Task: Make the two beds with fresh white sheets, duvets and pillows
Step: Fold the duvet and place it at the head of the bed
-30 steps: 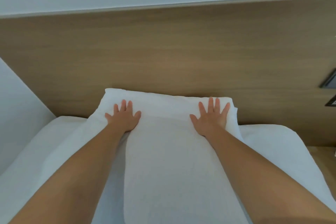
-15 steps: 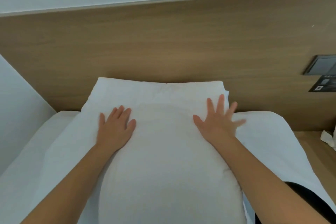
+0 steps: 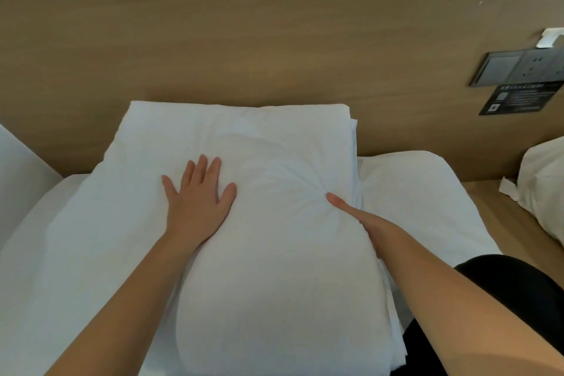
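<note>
Left hand (image 3: 198,195) lies flat, fingers spread, on the white pillow (image 3: 274,284), whose far end meets the wooden headboard (image 3: 274,49), while the right hand (image 3: 363,223) seems to pinch its right edge, thumb on top, fingers hidden.

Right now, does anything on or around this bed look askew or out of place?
Mostly tidy. The pillow puckers where the right hand grips its edge, with loose fabric layers showing there. A crumpled white scrap lies on the wooden ledge beside the bed.
</note>
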`<state>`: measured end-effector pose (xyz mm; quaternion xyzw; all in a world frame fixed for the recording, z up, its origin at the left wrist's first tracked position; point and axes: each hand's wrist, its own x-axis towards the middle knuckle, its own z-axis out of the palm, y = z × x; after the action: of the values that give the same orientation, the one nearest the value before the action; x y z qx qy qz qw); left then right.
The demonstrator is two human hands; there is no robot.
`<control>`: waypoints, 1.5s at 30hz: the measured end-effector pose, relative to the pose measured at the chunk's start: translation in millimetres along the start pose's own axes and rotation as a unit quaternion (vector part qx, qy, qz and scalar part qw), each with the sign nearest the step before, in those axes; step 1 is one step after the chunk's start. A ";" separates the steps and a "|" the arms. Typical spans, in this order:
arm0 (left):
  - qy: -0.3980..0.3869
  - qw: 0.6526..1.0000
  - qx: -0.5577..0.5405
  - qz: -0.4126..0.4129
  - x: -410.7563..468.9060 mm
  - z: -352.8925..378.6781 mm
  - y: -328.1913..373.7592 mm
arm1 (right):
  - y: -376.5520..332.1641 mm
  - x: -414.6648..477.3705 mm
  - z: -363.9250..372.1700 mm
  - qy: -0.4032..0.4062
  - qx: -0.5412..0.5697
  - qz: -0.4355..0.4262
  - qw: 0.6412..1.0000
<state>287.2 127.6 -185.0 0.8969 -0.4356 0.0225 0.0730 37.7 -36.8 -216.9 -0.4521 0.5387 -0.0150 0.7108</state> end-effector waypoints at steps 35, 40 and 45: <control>-0.086 0.995 0.033 0.039 54.8 -17.0 -29.3 | -103.3 3.1 72.3 0.300 -0.655 -0.301 0.625; -0.076 0.993 -0.011 0.088 65.3 -25.9 -20.9 | -99.9 23.8 117.6 0.238 -0.653 -0.348 0.629; -0.045 0.982 0.081 0.162 88.6 -7.6 2.6 | -64.8 59.3 77.2 0.259 -0.608 -0.281 0.696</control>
<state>340.2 58.2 -168.0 0.8177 -0.5745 0.0284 -0.0241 152.9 -56.9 -218.0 -0.8944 0.4408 0.0007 0.0757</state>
